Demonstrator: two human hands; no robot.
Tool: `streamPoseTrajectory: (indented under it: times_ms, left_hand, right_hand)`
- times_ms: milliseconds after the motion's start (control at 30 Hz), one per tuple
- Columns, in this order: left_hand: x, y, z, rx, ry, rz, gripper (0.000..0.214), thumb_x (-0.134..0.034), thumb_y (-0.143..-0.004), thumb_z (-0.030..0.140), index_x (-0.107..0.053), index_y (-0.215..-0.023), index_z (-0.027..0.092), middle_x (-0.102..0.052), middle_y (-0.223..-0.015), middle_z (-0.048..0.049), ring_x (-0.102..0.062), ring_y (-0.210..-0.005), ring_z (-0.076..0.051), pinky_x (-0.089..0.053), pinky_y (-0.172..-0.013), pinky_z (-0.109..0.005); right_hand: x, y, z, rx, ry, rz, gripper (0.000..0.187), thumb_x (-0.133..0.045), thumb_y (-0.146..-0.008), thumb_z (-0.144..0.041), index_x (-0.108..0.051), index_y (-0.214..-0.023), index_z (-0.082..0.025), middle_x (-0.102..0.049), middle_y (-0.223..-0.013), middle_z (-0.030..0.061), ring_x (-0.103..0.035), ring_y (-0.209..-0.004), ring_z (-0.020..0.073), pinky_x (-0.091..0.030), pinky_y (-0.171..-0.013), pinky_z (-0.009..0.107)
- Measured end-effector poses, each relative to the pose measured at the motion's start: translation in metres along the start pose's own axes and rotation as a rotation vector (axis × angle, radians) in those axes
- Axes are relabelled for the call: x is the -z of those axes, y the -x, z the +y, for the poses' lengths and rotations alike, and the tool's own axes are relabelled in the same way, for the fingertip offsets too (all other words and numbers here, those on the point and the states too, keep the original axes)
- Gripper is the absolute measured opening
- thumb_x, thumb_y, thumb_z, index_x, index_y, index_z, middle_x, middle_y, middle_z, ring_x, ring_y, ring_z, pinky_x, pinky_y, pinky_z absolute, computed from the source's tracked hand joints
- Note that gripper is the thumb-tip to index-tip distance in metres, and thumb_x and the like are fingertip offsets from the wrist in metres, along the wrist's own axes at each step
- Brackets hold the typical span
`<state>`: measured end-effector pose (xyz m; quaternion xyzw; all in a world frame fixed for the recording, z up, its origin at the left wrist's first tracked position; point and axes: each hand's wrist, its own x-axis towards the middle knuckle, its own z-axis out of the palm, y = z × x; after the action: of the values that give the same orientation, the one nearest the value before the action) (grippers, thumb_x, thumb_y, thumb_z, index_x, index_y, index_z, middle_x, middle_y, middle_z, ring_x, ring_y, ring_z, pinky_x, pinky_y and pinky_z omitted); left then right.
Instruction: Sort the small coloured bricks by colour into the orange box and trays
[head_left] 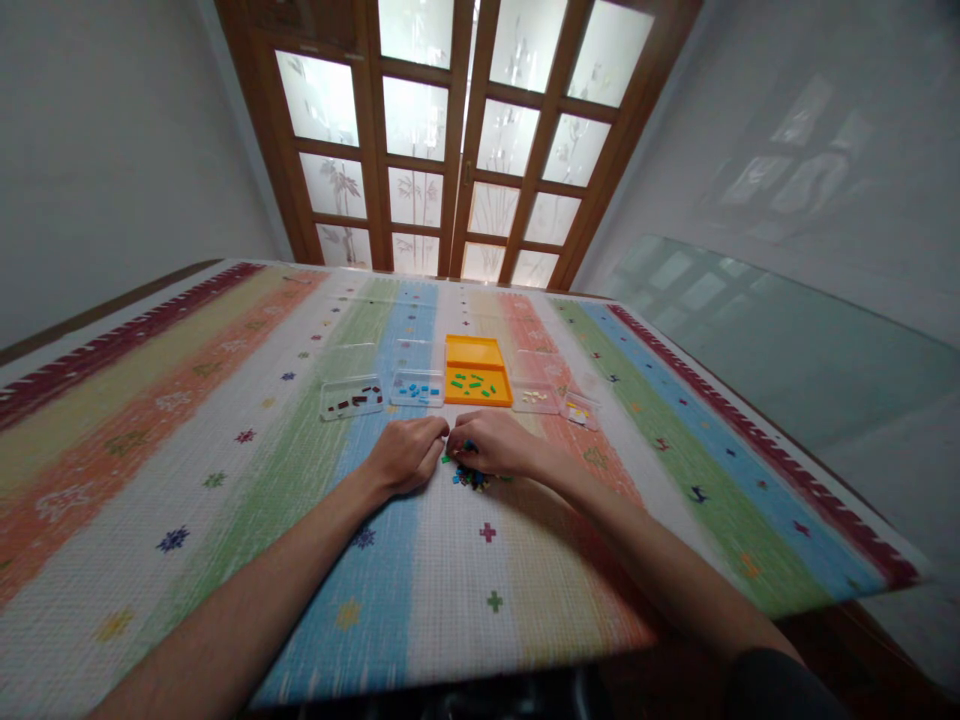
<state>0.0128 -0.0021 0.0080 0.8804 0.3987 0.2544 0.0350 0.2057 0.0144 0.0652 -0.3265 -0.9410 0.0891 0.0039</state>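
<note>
A heap of small mixed bricks (471,481) lies between the hands, well in from the tablecloth's near edge; the right hand (491,442) curls over it, fingers drawn nearly together with pieces showing at the tips, though whether gripped I cannot tell; the left hand (409,455) rests loosely curled just beside, its grip hidden; beyond, clear boxes (416,402) flank an orange box (474,352); striped cloth (450,560) spreads wide both sides; glazed doors (459,150) stand behind, between pale walls (112,130).

Striped cloth-covered table (285,450) with clear boxes (347,391), orange box (474,352), pile of coloured pieces (472,480).
</note>
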Motion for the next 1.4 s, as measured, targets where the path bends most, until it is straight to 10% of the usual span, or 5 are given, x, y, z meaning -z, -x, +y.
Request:
streamPoseTrajectory:
  times_ms: [1400]
  left_hand:
    - [-0.001, 0.002, -0.003, -0.015, 0.004, 0.016, 0.021, -0.040, -0.092, 0.020, -0.061, -0.090, 0.018, -0.071, -0.082, -0.0063, -0.067, -0.075, -0.020, -0.052, -0.070, -0.031]
  right_hand:
    - [0.014, 0.011, 0.008, -0.086, 0.111, 0.038, 0.017, -0.055, -0.093, -0.013, -0.072, -0.093, -0.014, -0.070, -0.095, 0.0093, -0.056, -0.074, 0.0150, -0.028, -0.060, 0.027]
